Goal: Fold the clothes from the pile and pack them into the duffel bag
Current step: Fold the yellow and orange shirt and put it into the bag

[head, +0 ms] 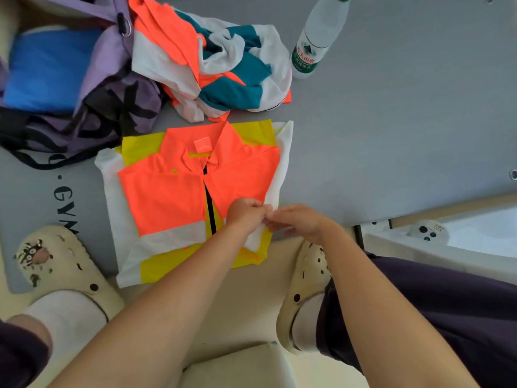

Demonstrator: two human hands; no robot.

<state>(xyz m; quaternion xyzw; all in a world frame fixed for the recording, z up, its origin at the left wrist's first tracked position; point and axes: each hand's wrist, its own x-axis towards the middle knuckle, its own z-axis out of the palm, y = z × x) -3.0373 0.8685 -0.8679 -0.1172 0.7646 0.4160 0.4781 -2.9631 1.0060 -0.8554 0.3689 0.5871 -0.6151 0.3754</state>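
The jacket (179, 197) lay flat on the mat's (391, 121) near edge, sleeves folded in. The left hand (244, 212) pinched its white right sleeve; the right hand (300, 222) hovered relaxed, holding nothing. Folding seemed midway; next probably came doubling it for the duffel bag (84, 88).

place: home-like room | evidence: grey gym mat (391, 121) on pale floor (246, 303), clogs (64, 264)
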